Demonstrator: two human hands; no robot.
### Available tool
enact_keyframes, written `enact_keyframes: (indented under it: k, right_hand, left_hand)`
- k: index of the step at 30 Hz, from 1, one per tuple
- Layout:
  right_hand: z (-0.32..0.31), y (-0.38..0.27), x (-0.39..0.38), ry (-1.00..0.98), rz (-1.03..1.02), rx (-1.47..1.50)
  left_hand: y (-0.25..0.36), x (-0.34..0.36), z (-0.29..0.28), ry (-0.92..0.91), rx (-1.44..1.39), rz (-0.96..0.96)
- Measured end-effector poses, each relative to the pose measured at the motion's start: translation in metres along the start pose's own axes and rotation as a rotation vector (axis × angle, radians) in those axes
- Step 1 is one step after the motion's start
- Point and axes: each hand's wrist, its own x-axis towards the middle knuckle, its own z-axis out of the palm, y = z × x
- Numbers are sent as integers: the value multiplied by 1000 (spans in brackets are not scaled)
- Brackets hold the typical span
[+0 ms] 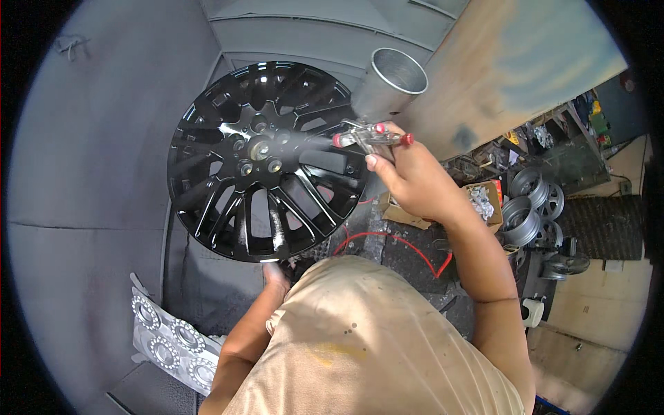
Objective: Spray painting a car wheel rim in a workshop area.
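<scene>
In my right hand (398,173) is a metal spray gun (366,137) with red knobs and an upright silver cup (394,79). Pale mist streams from its nozzle across the glossy black multi-spoke wheel (228,152), which faces upward at the centre left. My left hand (275,275) grips the wheel's near lower edge, its fingers partly hidden behind the rim. A few spokes show bright reflections or pale patches.
Grey booth walls (83,173) stand left and behind, a tan board (519,62) at upper right. Silver wheels (522,218), cardboard boxes (408,214) and a cluttered shelf (567,138) lie right. A red hose (415,245) crosses the floor. A patterned grey panel (166,332) leans lower left.
</scene>
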Motion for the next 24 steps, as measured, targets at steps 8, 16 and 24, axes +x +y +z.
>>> enact_keyframes:
  k: [8, 16, 24]
  right_hand:
    - [6, 18, -1, 112, 161, -94]
    - [-14, 50, -18, 240, 220, -211]
    - [0, 35, -8, 172, 129, -161]
  left_hand:
    - [3, 24, -22, -23, 85, 55]
    - [35, 35, -22, -77, 52, 123]
    - [70, 38, -26, -64, -17, 279]
